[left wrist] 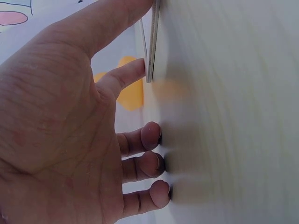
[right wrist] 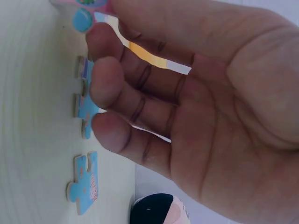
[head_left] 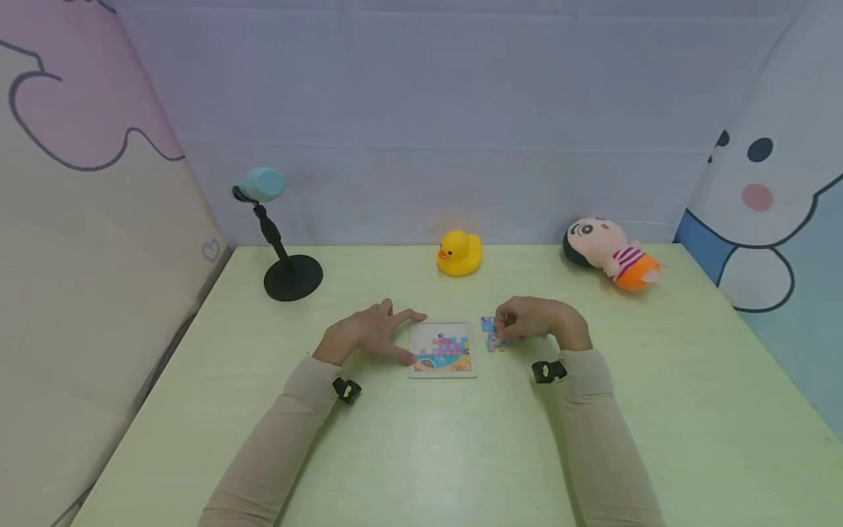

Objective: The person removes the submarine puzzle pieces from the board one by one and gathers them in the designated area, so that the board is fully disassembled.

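A square jigsaw tray [head_left: 443, 377] lies on the table, its lower part filled with joined pieces [head_left: 448, 360] and its upper part bare. My left hand [head_left: 374, 331] is at the tray's left side, thumb and index finger spread along that edge; the other fingertips rest close to the tabletop. To the right of the tray, my right hand [head_left: 533, 318] pinches a pink and blue puzzle piece [right wrist: 83, 19], partly cut off at the top of the right wrist view. Loose blue puzzle pieces [right wrist: 85, 182] lie beneath that hand, and another piece [head_left: 487, 323] shows beside its fingertips.
A yellow rubber duck [head_left: 459, 253] sits behind the tray. At the back left stands a black stand [head_left: 293, 278] with a teal cylindrical head [head_left: 262, 184]. A plush doll [head_left: 612, 252] in orange lies at the back right, near the fabric wall [head_left: 421, 132].
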{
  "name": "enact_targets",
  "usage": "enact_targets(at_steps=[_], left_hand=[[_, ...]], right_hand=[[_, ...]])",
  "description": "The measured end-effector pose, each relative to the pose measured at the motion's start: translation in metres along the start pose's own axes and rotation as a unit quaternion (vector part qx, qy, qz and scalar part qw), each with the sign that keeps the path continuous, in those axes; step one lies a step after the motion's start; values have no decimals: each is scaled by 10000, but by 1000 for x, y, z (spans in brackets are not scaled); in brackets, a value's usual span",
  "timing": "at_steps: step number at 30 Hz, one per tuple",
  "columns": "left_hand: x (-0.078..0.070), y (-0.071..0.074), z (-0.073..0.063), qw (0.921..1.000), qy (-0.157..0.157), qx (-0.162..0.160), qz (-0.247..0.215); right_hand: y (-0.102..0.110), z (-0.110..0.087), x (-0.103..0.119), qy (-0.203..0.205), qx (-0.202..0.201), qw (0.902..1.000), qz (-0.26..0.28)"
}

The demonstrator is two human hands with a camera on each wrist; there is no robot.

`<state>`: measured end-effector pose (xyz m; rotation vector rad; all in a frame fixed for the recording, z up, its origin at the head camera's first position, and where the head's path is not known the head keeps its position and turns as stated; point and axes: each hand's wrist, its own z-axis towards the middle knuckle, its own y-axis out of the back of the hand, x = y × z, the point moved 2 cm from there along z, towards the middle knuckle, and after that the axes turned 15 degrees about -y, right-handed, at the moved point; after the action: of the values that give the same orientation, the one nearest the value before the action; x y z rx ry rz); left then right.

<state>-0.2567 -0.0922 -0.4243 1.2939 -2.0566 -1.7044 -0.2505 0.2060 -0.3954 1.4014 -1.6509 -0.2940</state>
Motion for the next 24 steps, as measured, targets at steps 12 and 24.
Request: enact_targets(at_steps=[12, 24], left_hand=[[2, -1, 0, 10000, -67, -51, -23], [1, -1, -1, 10000, -62, -43, 14]], right_hand=[[0, 0, 2, -144, -151, 9998, -77], [-2, 6, 2, -187, -254, 9990, -318]])
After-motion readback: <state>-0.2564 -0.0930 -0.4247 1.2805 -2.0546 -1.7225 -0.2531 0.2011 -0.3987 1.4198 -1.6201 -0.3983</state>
